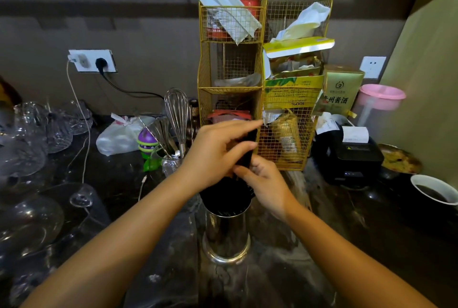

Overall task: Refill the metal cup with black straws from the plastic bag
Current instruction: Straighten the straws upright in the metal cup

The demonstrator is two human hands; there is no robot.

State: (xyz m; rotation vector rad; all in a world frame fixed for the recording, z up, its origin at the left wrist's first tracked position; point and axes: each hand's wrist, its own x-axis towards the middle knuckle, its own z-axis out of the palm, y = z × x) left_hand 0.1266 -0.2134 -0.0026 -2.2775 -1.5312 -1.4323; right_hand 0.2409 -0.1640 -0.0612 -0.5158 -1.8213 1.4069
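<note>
A shiny metal cup [226, 235] stands upright on the dark counter in the middle of the head view. Black straws [224, 198] fill its mouth and stick up out of it. My left hand [215, 151] is closed around the upper part of the black straw bundle, whose top end [249, 151] shows between thumb and fingers. My right hand [266, 182] pinches the same bundle from the right, just above the cup's rim. A clear plastic bag around the straws cannot be made out.
A gold wire rack [262, 84] full of packets stands right behind the cup. A whisk and spoons in a glass [173, 139] and a white knotted bag [119, 136] lie left. Glassware [37, 139] crowds the far left. A receipt printer [352, 156] and a paper cup of dark drink [433, 191] sit right.
</note>
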